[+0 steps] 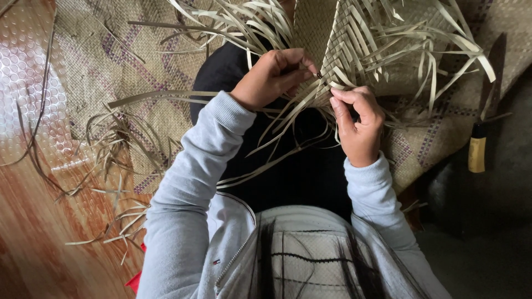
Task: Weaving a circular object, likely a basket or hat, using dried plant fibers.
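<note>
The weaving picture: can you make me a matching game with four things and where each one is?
Things:
1. left hand
2. right hand
3. knife
4. loose strips

Places:
A. lying on the mat at the far right edge
B. scattered on the mat by the shiny floor
C. pinching strips at the woven piece, nearer the sleeve that crosses the lap
D. gripping the strips just below the woven edge, thumb up

Pairs: 1-C, 2-D, 3-A, 4-B

Dim, soft light; right side shadowed, sharp.
</note>
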